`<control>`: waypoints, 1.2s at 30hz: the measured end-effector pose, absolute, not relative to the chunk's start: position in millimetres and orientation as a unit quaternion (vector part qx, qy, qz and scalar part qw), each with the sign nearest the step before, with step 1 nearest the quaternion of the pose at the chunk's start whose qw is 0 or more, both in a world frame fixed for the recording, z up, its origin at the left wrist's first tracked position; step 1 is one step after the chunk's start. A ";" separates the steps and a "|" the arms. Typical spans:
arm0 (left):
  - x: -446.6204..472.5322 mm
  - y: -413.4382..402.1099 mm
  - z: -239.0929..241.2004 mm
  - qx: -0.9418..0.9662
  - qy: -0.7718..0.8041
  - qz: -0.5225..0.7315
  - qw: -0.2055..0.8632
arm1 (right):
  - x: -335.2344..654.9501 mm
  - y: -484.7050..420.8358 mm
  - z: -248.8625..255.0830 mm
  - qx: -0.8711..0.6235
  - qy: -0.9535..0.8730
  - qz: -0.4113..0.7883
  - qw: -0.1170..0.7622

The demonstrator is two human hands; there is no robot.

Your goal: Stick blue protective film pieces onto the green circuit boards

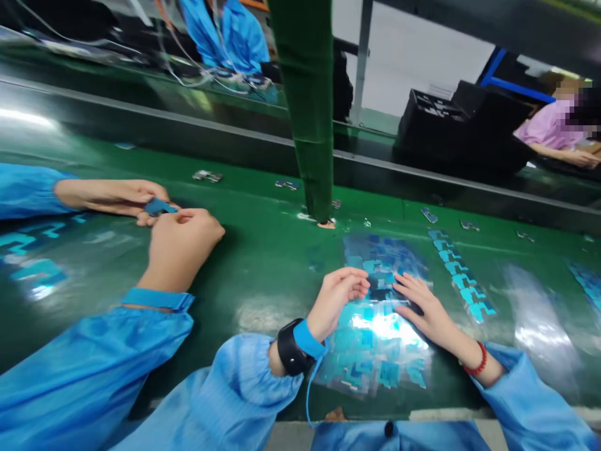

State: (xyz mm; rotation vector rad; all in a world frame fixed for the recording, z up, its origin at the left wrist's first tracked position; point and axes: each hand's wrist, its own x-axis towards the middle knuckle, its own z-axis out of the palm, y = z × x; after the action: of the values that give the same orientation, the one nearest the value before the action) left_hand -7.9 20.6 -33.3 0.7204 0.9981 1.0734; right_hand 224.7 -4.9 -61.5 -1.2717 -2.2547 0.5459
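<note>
My left hand (339, 297) is over the left part of a clear plastic sheet (345, 376) covered with shiny blue film pieces (389, 373). Its fingers are curled and bunched together; anything between them is too small or hidden to make out. My right hand (425, 310) lies palm down at the sheet's right side, fingers stretched out and apart. Between the two hands shows a dark patch (381, 293) among the blue pieces. A black wrist strap and a blue band with a cord are on my left wrist; a red bead bracelet is on my right.
At left, a co-worker's hands (181, 241) hold a small blue-faced part (158, 207). Small metal parts (287, 185) lie along the green belt. A green post (310, 113) rises ahead. A strip of blue pieces (462, 275) lies right. Black bins (462, 131) stand beyond.
</note>
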 end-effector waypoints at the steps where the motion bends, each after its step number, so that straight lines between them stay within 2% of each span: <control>1: -8.6 20.9 -33.8 0.330 0.453 0.473 0.679 | 224.8 -4.4 -59.9 -0.460 -0.819 0.201 0.277; 3: -9.6 21.6 -33.6 0.353 0.469 0.458 0.667 | 225.1 -4.1 -55.3 -0.458 -0.806 0.205 0.316; 7: -9.7 20.1 -30.5 0.402 0.486 0.416 0.655 | 223.1 -6.8 -43.9 -0.457 -0.797 0.211 0.336; 15: -4.6 9.4 -31.1 0.412 0.432 0.370 0.712 | 212.0 -14.2 -28.2 -0.363 -0.859 0.178 0.315; 19: -3.9 7.2 -28.6 0.419 0.414 0.324 0.740 | 211.0 -14.2 -22.9 -0.391 -0.824 0.215 0.348; 27: -2.4 5.8 -28.1 0.300 0.347 0.309 0.833 | 197.3 -15.3 -32.2 -0.426 -0.772 0.205 0.425; 31: -0.8 6.1 -26.1 0.232 0.331 0.344 0.847 | 195.6 -16.9 -33.8 -0.426 -0.781 0.145 0.434; 36: 1.1 6.3 -29.4 0.169 0.350 0.361 0.848 | 197.1 -16.7 -35.9 -0.423 -0.819 0.047 0.385</control>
State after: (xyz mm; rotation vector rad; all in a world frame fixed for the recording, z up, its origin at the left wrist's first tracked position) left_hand 1.1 6.3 -29.4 0.3561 0.7385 0.7607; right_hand 197.1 -16.7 -35.9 -1.0772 -2.0876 0.1192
